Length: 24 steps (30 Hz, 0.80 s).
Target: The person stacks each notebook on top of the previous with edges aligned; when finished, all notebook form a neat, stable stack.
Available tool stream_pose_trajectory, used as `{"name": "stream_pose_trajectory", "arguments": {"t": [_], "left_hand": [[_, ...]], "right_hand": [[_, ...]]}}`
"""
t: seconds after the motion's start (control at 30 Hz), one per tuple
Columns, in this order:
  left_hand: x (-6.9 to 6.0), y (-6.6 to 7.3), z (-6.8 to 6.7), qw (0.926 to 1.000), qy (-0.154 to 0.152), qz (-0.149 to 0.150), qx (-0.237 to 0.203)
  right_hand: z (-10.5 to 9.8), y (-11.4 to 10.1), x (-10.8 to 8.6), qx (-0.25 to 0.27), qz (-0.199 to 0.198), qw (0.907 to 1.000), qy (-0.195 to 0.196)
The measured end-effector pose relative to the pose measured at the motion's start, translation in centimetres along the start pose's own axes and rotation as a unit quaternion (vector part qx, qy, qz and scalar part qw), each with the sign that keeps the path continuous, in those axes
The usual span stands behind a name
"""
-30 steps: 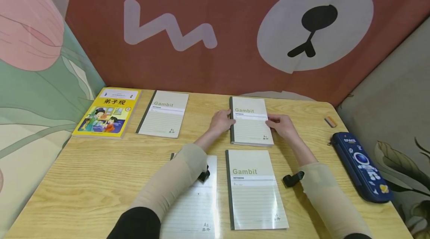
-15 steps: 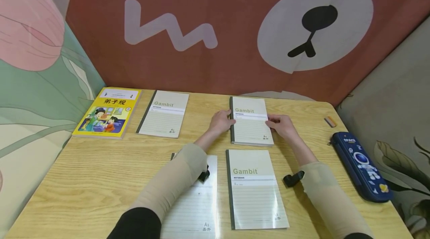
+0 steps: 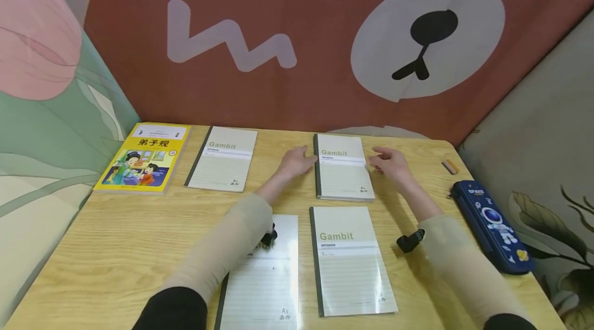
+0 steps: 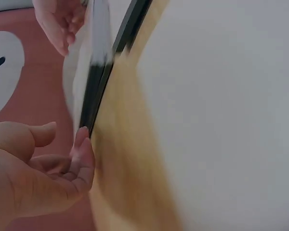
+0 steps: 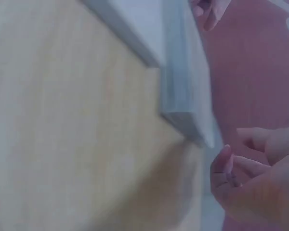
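Notebook (image 3: 343,178) with the word Gambit on its cover lies flat at the far part of the wooden surface (image 3: 116,247); in the head view it is between the left hand (image 3: 296,162) and the right hand (image 3: 392,163). The fingers of both hands are loosely bent and pinch nothing. Just in front of it lies a second notebook (image 3: 352,276), and beside that one a glossy third notebook (image 3: 271,289), partly hidden by the left sleeve (image 3: 227,247). A fourth notebook (image 3: 221,162) and a yellow book (image 3: 143,159) are at the far left; a blue pencil case (image 3: 492,227) and a small striped block (image 3: 449,166) are at the right side.

In the left wrist view, the thumb is spread from the fingers, and one fingertip is at the dark spine; whether it touches, I cannot tell.

In the right wrist view, which is somewhat blurred, the curved fingers are near the notebook's corner, with a gap between.
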<state>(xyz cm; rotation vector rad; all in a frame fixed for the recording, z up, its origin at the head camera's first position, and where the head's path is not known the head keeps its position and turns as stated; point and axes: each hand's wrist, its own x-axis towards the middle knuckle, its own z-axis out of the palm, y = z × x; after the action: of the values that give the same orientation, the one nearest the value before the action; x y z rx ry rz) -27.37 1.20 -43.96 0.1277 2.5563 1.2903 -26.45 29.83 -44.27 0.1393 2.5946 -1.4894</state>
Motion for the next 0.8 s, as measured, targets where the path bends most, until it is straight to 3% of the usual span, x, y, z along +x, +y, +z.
{"name": "stream_pose_trajectory", "arguments": {"t": [0.17,0.4,0.67,0.8], "left_hand": [[-0.5,-0.2,-4.8,0.9995,0.015,0.026,0.004],[-1.3,-2.0,-11.2,0.9985,0.036,0.040,0.005],[-2.4,-4.7,-16.2,0.9974,0.047,0.028,0.046],[-3.2,-6.1,-18.2,0.9961,0.042,-0.015,0.076]], "right_hand": [[0.3,-2.7,0.3,0.046,-0.030,0.9978,0.037],[2.9,-7.0,0.6,0.117,-0.049,0.9918,0.014],[7.2,-10.5,1.7,0.188,-0.056,0.9803,-0.028],[10.2,-11.9,2.0,0.241,-0.037,0.9680,-0.060]]}}
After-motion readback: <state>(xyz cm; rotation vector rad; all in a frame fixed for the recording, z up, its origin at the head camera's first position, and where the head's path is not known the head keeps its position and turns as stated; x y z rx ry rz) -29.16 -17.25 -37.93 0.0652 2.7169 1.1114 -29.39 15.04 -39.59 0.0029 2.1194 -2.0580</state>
